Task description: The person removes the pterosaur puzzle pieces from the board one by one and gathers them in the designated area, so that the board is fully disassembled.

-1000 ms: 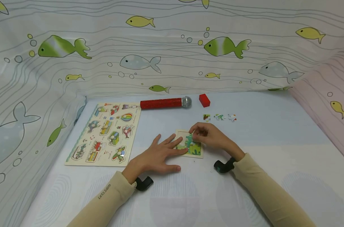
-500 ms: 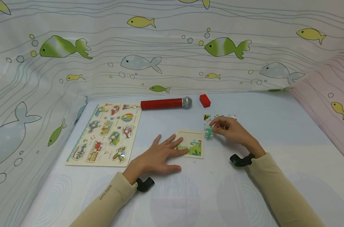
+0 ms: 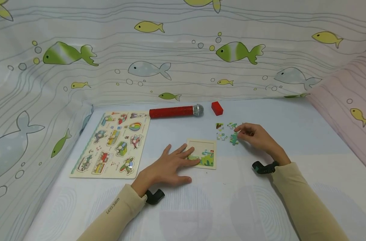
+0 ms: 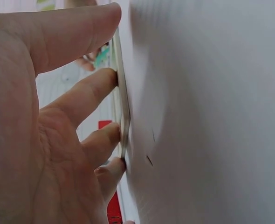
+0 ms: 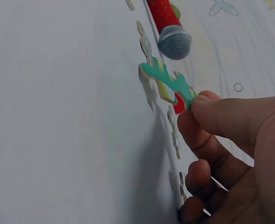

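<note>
My left hand (image 3: pixel 166 170) lies with spread, straight fingers on a small square wooden puzzle tray (image 3: pixel 201 146). Green pieces sit in the tray's lower part, and bare wood shows above them. In the left wrist view the fingertips (image 4: pixel 110 77) press along the tray's edge. To the right, my right hand (image 3: pixel 258 139) pinches a green jigsaw piece (image 3: pixel 233 139) between thumb and finger. The right wrist view shows this jigsaw piece (image 5: pixel 168 81) tilted, apart from the table. Close by lie a brown-green piece (image 3: pixel 219 126) and two whitish pieces (image 3: pixel 222 136), one partly behind the held piece.
At the left lies a large wooden peg puzzle board (image 3: pixel 112 147) with vehicle pictures. A red microphone (image 3: pixel 174 111) and a red block (image 3: pixel 217 108) are at the back, before a fish-printed cloth wall (image 3: pixel 189 50).
My right hand has lifted the green jigsaw piece out of the tray and carried it right, beside the loose pieces. My left hand has stayed on the tray.
</note>
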{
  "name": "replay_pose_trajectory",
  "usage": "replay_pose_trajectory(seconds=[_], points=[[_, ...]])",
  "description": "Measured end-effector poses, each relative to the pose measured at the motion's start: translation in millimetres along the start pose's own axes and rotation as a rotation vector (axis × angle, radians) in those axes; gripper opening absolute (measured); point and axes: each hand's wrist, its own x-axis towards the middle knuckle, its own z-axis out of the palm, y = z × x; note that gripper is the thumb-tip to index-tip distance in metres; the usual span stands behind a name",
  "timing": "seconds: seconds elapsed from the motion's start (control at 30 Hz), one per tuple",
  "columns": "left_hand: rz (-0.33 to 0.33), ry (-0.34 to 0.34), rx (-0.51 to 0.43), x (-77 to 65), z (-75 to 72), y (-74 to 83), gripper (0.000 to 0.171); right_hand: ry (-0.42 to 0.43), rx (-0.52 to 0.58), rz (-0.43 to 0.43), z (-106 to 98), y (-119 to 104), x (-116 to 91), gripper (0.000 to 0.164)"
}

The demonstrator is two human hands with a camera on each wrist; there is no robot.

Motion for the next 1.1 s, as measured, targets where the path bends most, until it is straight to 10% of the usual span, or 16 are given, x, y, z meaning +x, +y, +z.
replay_pose_trajectory(seconds=[1.1], points=[[0.008, 0.013, -0.045, -0.3, 1.1, -0.5, 0.065, 0.013, -0.241, -0.092, 9.3, 4.3, 0.7, 0.037]])
